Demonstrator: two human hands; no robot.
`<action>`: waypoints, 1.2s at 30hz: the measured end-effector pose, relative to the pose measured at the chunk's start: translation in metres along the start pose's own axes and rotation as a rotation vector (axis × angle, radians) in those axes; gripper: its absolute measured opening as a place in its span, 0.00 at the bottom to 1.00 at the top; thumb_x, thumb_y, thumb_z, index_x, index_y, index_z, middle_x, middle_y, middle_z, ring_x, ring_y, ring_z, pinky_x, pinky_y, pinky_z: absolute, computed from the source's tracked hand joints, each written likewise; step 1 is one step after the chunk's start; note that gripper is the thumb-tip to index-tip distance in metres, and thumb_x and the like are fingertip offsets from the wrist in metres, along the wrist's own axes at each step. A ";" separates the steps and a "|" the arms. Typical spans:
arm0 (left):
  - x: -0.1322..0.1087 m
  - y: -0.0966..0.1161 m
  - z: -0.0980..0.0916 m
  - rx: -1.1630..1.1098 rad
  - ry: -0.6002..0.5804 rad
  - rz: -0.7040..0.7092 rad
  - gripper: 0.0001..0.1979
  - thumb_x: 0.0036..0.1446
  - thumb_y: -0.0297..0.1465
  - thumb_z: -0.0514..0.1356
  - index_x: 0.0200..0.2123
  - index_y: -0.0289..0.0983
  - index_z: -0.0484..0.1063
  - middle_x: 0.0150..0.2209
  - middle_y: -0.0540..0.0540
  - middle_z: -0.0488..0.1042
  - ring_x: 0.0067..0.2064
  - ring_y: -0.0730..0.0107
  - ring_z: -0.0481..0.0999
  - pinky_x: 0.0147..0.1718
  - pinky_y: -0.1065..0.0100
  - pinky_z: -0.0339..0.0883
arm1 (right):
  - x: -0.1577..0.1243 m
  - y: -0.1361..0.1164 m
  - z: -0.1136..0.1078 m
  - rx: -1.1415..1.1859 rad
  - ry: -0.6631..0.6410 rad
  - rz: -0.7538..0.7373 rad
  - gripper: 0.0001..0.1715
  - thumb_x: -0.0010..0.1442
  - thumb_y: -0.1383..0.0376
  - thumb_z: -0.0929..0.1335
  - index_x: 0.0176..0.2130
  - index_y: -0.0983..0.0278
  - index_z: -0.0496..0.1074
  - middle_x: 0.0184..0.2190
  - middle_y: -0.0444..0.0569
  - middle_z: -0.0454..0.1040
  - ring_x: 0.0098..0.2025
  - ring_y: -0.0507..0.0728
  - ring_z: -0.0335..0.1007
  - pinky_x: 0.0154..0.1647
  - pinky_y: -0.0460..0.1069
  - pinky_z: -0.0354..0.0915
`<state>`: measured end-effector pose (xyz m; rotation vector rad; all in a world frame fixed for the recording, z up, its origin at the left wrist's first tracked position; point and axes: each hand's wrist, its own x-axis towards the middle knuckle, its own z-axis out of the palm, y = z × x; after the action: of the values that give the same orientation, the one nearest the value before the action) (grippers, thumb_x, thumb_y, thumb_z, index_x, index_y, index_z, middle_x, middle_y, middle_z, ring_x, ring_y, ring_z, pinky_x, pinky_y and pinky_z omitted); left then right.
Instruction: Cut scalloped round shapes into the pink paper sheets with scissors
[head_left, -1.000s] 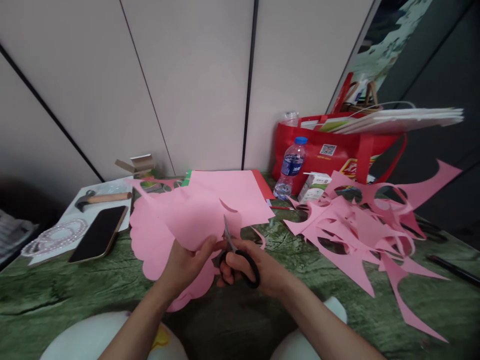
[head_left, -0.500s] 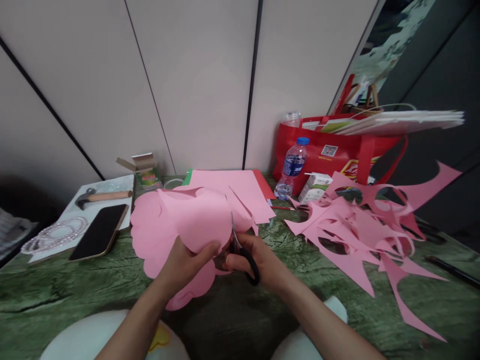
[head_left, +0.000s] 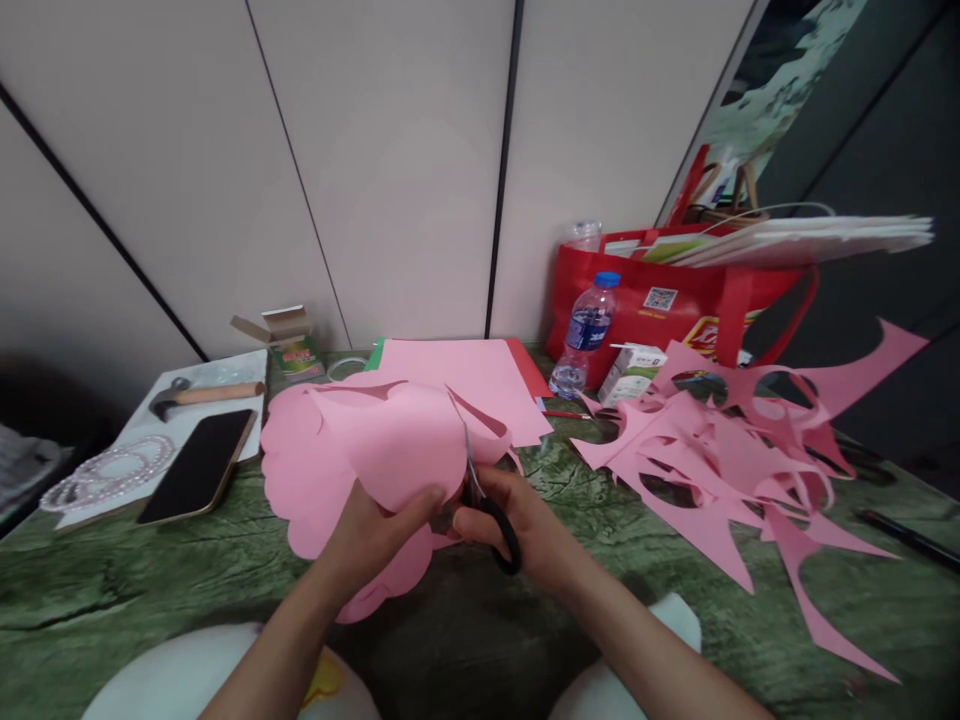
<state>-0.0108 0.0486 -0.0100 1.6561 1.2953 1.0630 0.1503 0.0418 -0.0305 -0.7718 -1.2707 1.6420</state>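
Note:
Between my thumb and fingers, my left hand (head_left: 386,525) pinches a large sheet of pink paper (head_left: 409,440), which bends upward and has a scalloped outline on its left side. My right hand (head_left: 514,515) grips black-handled scissors (head_left: 504,540) by the loops. Their blades point away from me and lie against the paper's right part, where a cut edge curls off. Some fingers of both hands are hidden under the paper and behind the handles. Behind the worked piece lies a stack of pink sheets (head_left: 465,360), with green and red edges showing beneath.
Pink paper offcuts (head_left: 720,450) heap up on the right, beside a small carton (head_left: 634,375), a water bottle (head_left: 587,335) and a red bag (head_left: 637,290). At left lie a hammer (head_left: 214,393), a phone (head_left: 199,465) and beads (head_left: 112,470). A small box (head_left: 292,345) stands near the wall.
The cut strip at the paper's right has curled and shifted slightly. Both hands stay in almost the same place, still holding the paper and the scissors.

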 end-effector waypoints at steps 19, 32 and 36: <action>-0.001 0.000 0.001 -0.022 0.019 -0.019 0.14 0.49 0.35 0.60 0.38 0.36 0.73 0.35 0.44 0.78 0.35 0.61 0.76 0.33 0.65 0.71 | -0.002 -0.005 0.003 -0.004 0.041 0.005 0.17 0.43 0.58 0.73 0.25 0.65 0.64 0.18 0.39 0.63 0.21 0.48 0.56 0.22 0.45 0.55; 0.001 -0.005 0.001 -0.059 0.001 -0.014 0.12 0.51 0.34 0.60 0.38 0.35 0.71 0.34 0.46 0.78 0.34 0.66 0.76 0.30 0.69 0.69 | 0.000 -0.009 0.006 -0.083 0.075 0.010 0.18 0.44 0.55 0.71 0.22 0.64 0.63 0.15 0.38 0.60 0.19 0.48 0.54 0.20 0.45 0.53; 0.001 -0.008 0.000 -0.105 0.015 -0.018 0.12 0.50 0.34 0.60 0.38 0.35 0.71 0.35 0.46 0.77 0.35 0.66 0.75 0.29 0.69 0.69 | 0.000 -0.009 0.006 -0.102 0.077 0.002 0.18 0.44 0.56 0.72 0.21 0.65 0.63 0.15 0.38 0.60 0.18 0.47 0.53 0.20 0.45 0.52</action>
<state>-0.0131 0.0511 -0.0173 1.5585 1.2397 1.1157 0.1480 0.0403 -0.0200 -0.8902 -1.3071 1.5438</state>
